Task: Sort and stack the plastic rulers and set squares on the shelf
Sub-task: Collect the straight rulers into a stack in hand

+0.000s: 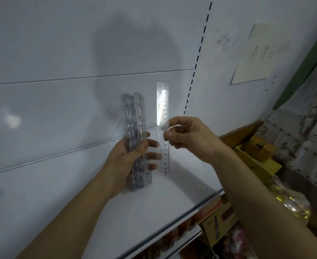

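My left hand (131, 157) grips an upright stack of clear plastic rulers (133, 116), thumb in front and fingers wrapped round its right side. Just to its right, my right hand (187, 135) pinches a single clear ruler (162, 101) near its middle and holds it upright, parallel to the stack. The lower part of that ruler overlaps the fingertips of my left hand. Both are held above the white shelf (154, 202), in front of its white back panel. No set squares are visible.
A slotted upright (196, 58) divides the back panel. A paper note (254, 60) is stuck on the right panel. Yellow boxes (256, 156) and a bag sit at the right. Packaged goods (174, 238) stand on the shelf below the front edge.
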The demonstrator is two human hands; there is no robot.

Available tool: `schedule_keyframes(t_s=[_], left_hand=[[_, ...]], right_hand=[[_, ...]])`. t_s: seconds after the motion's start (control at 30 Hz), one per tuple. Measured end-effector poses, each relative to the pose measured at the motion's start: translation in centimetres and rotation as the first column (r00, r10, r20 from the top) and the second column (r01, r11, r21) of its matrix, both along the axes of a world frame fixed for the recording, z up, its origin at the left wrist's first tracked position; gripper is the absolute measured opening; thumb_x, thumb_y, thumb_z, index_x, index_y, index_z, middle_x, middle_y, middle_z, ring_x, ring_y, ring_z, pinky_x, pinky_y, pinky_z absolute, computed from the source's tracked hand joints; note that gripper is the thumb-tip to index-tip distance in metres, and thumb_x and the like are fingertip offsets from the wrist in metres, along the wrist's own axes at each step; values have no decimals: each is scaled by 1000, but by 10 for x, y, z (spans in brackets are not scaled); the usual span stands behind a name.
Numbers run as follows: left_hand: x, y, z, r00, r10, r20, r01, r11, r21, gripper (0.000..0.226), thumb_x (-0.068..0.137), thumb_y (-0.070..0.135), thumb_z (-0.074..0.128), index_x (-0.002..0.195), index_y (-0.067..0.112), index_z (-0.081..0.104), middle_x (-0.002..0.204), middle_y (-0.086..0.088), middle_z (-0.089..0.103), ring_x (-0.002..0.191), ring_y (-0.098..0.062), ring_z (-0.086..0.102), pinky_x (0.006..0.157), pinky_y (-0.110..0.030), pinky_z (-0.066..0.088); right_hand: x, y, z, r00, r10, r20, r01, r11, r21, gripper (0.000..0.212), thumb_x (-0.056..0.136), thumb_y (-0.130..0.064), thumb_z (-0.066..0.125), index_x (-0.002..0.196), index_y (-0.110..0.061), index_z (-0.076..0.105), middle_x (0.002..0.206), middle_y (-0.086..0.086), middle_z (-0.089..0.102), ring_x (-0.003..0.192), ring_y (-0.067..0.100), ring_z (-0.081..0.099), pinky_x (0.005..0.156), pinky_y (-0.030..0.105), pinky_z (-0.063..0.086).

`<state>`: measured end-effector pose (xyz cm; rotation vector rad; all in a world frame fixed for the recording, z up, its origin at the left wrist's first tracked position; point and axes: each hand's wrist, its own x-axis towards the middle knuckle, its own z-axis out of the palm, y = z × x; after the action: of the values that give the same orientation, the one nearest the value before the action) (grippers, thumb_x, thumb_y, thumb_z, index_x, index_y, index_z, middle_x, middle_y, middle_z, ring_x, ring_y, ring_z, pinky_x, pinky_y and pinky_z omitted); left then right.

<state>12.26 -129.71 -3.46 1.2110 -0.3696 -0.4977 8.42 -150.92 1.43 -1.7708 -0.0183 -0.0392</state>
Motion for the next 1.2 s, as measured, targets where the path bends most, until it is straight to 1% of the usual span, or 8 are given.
schedule_keyframes(t_s=[0.17,0.3,0.43,0.6,0.77,0.93,1.07,1.2], left_hand=[[-4,-1,2,992,-128,-21,127,992,-12,41,93,22,57,132,11,55,119,-18,69,105,-40,69,88,-58,55],[0,2,2,992,-122,-19,121,992,-30,37,93,20,66,126,5,56,107,-18,68,83,-34,67,75,-49,56],[3,1,1,966,-1,260,-46,984,174,43,76,22,78,116,15,61,90,-7,68,79,-27,68,70,-42,58],[1,-2,-1,841,120,527,-317,899,301,42,78,23,81,111,32,57,95,10,69,88,-10,68,72,-21,57],[4,-5,-9,816,160,556,-415,831,370,36,78,20,80,107,28,60,90,16,73,86,-4,70,71,-19,58],[12,-9,-13,878,233,419,-399,840,368,39,75,25,83,107,24,62,84,14,76,79,-10,74,78,-39,62],[10,-7,-11,862,259,436,-445,799,405,30,70,26,89,90,22,67,68,17,71,60,-8,69,53,-19,56],[10,-6,-10,816,205,541,-504,711,490,36,70,17,83,87,28,52,74,7,65,64,-11,65,48,-10,48]], right_hand=[[12,24,-17,996,-71,53,75,994,-78,11,82,-13,81,83,-16,70,73,13,61,68,23,51,61,30,42],[20,23,-19,990,-101,96,112,987,-112,31,73,-17,89,88,-18,63,73,1,49,67,19,43,61,29,41],[16,25,2,996,47,72,-39,993,-107,50,79,-9,82,121,-24,60,95,3,68,85,20,67,80,33,57],[13,41,32,955,167,245,-222,951,215,71,77,-11,79,140,-14,47,124,19,67,114,36,66,100,46,53],[19,65,45,941,136,310,-190,970,153,56,79,-7,77,131,-8,57,110,17,73,102,32,72,91,40,58],[35,87,33,966,-32,257,27,999,22,33,82,-14,81,112,-8,68,104,7,76,95,22,75,93,49,58],[36,90,32,970,-47,239,39,999,37,24,80,-14,83,101,-10,71,98,9,77,92,25,75,89,48,60],[36,89,33,970,-101,220,69,986,151,22,83,-9,79,101,-4,68,94,12,76,86,28,76,84,46,62]])
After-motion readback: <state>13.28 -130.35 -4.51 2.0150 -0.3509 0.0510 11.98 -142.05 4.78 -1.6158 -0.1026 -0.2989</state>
